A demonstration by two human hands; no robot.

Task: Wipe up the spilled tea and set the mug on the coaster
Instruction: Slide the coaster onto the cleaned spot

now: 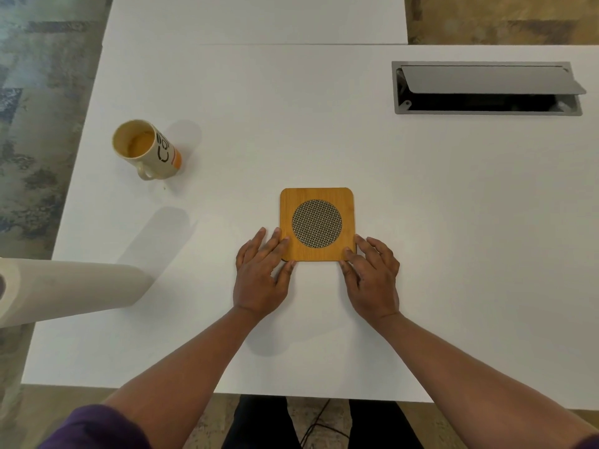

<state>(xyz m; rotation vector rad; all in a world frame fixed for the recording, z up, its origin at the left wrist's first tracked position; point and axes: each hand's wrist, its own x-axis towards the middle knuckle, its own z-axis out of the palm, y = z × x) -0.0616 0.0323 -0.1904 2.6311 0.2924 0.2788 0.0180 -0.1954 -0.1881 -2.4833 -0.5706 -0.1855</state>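
Observation:
A square wooden coaster (pixel 317 202) with a round woven centre lies flat in the middle of the white table (pixel 421 222). My left hand (pixel 262 273) rests at its near left corner, fingertips touching the edge. My right hand (pixel 372 277) touches its near right corner the same way. Neither hand lifts it. A cream mug (pixel 147 150) with black letters and an orange band stands at the far left, tea inside, handle toward me. A small tea drop (pixel 164 188) sits on the table just in front of the mug.
A paper towel roll (pixel 71 286) stands at the table's left edge, near my left arm. An open grey cable hatch (pixel 486 89) is set into the table at the far right. Patterned carpet lies beyond the left edge.

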